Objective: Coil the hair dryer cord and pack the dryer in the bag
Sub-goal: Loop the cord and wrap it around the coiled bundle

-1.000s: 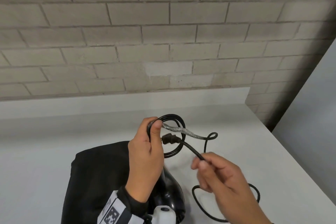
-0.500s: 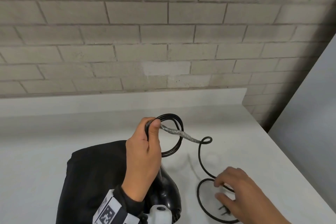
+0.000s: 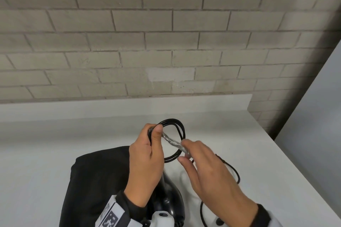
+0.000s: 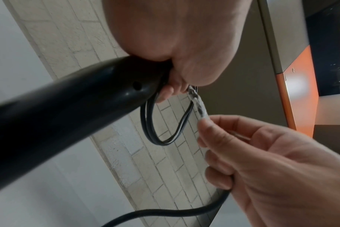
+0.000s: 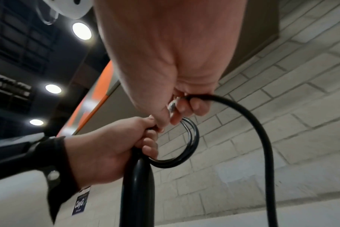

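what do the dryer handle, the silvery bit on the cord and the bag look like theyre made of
Dryer handle: likely hard glossy black plastic; it shows sharp highlights.
Silvery section of the cord: looks like crinkled foil or tape wrap, wrinkled and glinting; uncertain.
Bag: matte black fabric, softly slumped with no shine.

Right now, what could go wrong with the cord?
The left hand pinches the looped black cord against the black hair dryer handle; a loose grip might let the coils spring open. The right hand holds the silvery taped stretch; hard bending could damage it. Slack trailing over the white table may tangle.
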